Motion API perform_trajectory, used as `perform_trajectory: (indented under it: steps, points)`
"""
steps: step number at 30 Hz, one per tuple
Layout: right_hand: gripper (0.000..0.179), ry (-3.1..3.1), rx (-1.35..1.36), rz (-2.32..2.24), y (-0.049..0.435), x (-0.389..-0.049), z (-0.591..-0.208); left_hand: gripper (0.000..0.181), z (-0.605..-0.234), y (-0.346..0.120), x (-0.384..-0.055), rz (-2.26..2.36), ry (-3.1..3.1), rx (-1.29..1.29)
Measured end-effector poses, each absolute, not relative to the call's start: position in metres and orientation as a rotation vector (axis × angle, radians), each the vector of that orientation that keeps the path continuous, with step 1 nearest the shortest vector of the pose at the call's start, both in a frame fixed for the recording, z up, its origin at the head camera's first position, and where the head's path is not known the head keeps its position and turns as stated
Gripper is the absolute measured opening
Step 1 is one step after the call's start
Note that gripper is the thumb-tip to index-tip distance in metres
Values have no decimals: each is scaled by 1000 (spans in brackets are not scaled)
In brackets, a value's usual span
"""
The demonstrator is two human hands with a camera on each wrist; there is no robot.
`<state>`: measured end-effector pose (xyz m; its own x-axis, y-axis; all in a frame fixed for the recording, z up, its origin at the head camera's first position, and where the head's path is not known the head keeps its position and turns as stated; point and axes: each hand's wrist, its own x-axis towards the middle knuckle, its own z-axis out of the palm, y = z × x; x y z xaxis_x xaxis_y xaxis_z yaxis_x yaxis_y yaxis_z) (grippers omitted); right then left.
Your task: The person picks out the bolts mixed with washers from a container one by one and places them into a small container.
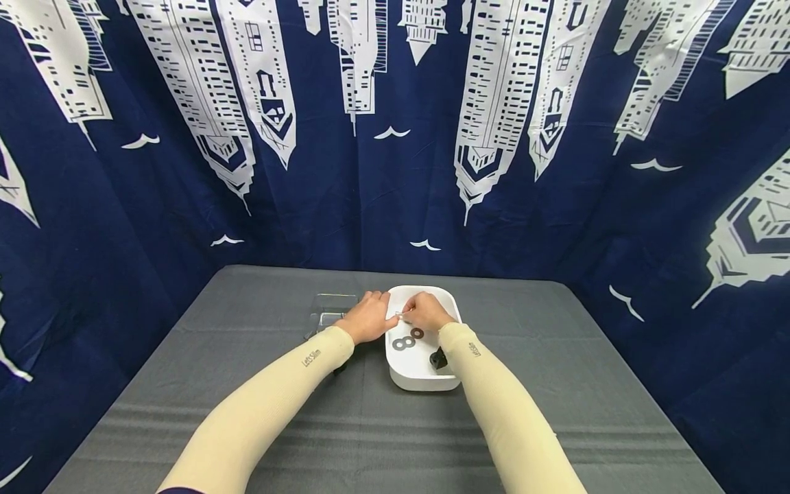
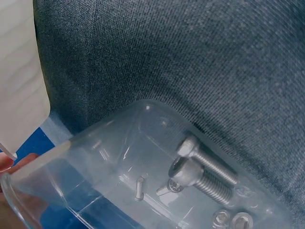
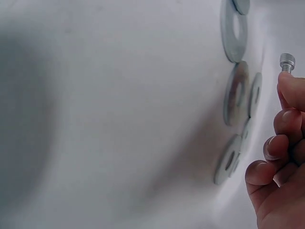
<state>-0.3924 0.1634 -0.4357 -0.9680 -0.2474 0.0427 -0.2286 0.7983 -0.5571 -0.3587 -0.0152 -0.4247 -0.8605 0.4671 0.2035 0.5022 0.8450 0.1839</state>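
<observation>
My right hand [image 1: 428, 312] is over the far part of a white basin [image 1: 426, 384]. In the right wrist view, its thumb and finger pinch a small silver socket-head screw [image 3: 287, 62], head outward, with the other fingers curled. My left hand [image 1: 368, 318] lies at the basin's left rim, its fingers extended and its thumb reaching over the rim toward the screw. Several flat metal washers [image 3: 234, 95] sit in the basin; a few washers [image 1: 404, 342] show between the forearms in the head view.
A clear plastic box [image 2: 102, 143] stands left of the basin, beside my left hand. Inside are large socket-head bolts [image 2: 202, 179] and a few smaller screws [image 2: 139, 188]. A dark device [image 1: 438, 359] sits under my right wrist. Grey cloth [image 1: 370, 439] covers the table; a patterned blue curtain [image 1: 395, 185] hangs behind.
</observation>
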Motion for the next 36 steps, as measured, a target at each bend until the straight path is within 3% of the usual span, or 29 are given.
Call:
perform_trajectory:
  steps: [36]
  points:
    - [8,3031,-540,-869,175,-383,-397,59,-418,-25,-362,-286,-2911,-694]
